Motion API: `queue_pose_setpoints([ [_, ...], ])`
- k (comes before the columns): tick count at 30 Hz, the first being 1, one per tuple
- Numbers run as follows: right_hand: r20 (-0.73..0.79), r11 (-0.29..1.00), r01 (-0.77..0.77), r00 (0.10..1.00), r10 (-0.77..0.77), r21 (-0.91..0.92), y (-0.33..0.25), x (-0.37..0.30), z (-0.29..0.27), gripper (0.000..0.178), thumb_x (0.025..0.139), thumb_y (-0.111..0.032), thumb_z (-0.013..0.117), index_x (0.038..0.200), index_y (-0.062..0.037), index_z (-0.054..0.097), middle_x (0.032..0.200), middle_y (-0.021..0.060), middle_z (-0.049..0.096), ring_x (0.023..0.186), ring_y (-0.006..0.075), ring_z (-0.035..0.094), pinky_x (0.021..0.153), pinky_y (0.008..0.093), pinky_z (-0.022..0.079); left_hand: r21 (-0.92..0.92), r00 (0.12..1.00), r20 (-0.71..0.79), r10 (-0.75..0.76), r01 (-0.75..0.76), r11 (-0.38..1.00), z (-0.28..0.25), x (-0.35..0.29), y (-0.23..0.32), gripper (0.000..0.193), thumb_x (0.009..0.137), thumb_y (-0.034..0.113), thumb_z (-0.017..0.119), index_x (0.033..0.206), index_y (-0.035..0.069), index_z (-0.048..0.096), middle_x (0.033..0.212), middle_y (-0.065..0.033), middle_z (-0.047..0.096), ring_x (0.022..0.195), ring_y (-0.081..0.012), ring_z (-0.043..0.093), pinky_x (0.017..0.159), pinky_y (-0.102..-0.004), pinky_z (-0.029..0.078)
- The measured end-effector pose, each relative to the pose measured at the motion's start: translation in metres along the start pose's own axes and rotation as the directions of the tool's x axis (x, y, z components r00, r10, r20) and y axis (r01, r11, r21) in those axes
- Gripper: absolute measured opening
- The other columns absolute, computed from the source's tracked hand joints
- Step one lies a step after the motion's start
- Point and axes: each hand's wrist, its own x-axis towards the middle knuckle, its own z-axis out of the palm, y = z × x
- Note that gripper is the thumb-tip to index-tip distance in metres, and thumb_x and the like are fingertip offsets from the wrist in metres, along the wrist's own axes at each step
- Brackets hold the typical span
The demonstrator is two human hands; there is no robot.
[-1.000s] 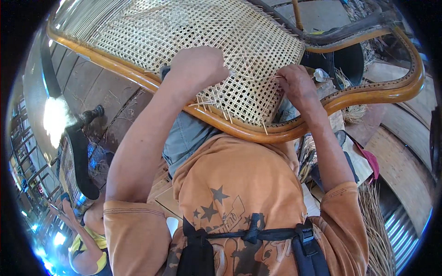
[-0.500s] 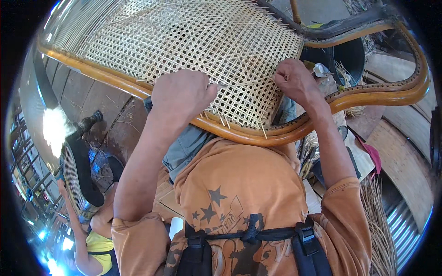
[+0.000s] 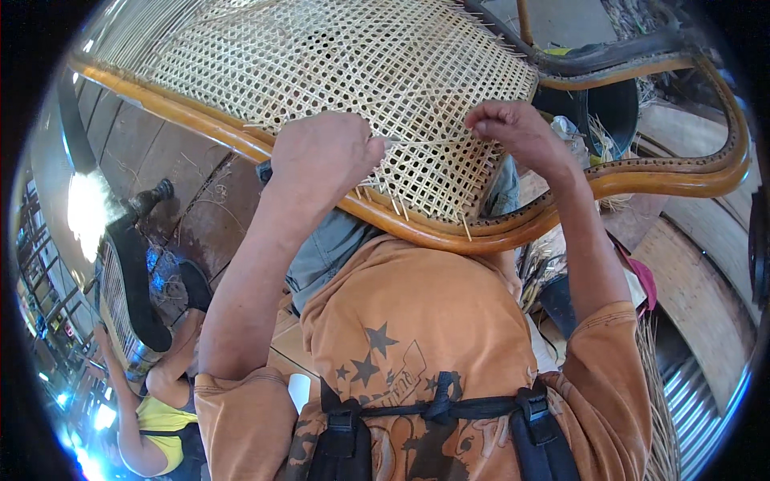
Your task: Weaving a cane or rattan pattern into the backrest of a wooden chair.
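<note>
A half-woven cane panel [image 3: 417, 88] with an open lattice stretches across a curved, varnished wooden frame [image 3: 449, 240] over my lap. My left hand [image 3: 325, 152] is closed above the panel's near edge. From beside its thumb a thin, greyish tool tip [image 3: 391, 143] sticks out; the rest is hidden in the fist. My right hand [image 3: 521, 138] hovers over the right part of the weave, thumb and fingertips pinched together. A pale cane strand [image 3: 437, 143] appears to run between the tip and these fingers. Short cane ends [image 3: 401, 207] poke up along the near rail.
The frame's bare right loop [image 3: 674, 164] has a row of small holes. Behind it stands a dark bucket [image 3: 613, 112]. Wooden boards [image 3: 690, 272] and a bundle of cane strips [image 3: 662, 401] lie at right. At lower left sits another person in yellow [image 3: 160, 433].
My right hand has loosened from a tighter fist to a pinch with fingers more extended. The left hand keeps its place on the panel. The view has shifted slightly.
</note>
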Motion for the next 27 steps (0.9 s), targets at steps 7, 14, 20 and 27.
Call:
queue_pose_setpoints([
  [7,0.103,0.825,0.312,0.948,-0.3,-0.471,-0.001,0.01,-0.008,0.017,0.081,-0.007,0.059,0.095,-0.0048,0.066,0.093,0.0113,0.064,0.089,0.0261,0.062,0.077,0.034,0.05,-0.014,0.998,-0.037,-0.042,0.042,0.999,0.001,0.001,0.001,0.035,0.081,0.035,0.057,0.068,0.003,0.066,0.064,-0.0152,0.063,0.064,-0.0312,0.064,0.061,-0.0417,0.051],
  [14,0.316,0.628,0.556,0.83,-0.46,-0.544,-0.003,0.009,-0.015,0.019,0.076,-0.002,0.064,0.095,-0.005,0.064,0.09,0.0076,0.062,0.088,0.0265,0.06,0.075,0.0331,0.049,-0.226,0.923,-0.376,-0.081,-0.007,0.974,-0.005,-0.012,0.008,0.024,0.083,0.028,0.057,0.088,0.005,0.061,0.076,-0.0146,0.062,0.072,-0.0292,0.064,0.061,-0.0427,0.051],
  [20,0.279,0.843,0.343,0.929,-0.241,-0.415,-0.006,0.011,-0.009,0.016,0.077,-0.006,0.061,0.093,-0.0078,0.065,0.09,0.0071,0.065,0.089,0.0275,0.061,0.075,0.0366,0.05,-0.179,0.984,-0.178,0.011,-0.043,0.983,0.021,0.005,0.045,0.017,0.082,0.022,0.057,0.088,0.006,0.061,0.081,-0.0138,0.063,0.075,-0.0294,0.065,0.064,-0.0422,0.051],
  [27,0.26,0.65,0.46,0.886,-0.384,-0.606,0.003,0.011,-0.017,0.013,0.079,-0.011,0.059,0.09,-0.0075,0.065,0.087,0.0065,0.065,0.088,0.028,0.058,0.078,0.0361,0.048,-0.137,0.999,-0.031,0.043,-0.047,0.989,0.035,0.012,0.039,0.016,0.081,0.02,0.056,0.085,0.006,0.062,0.079,-0.0146,0.062,0.075,-0.0313,0.064,0.065,-0.0439,0.051],
])
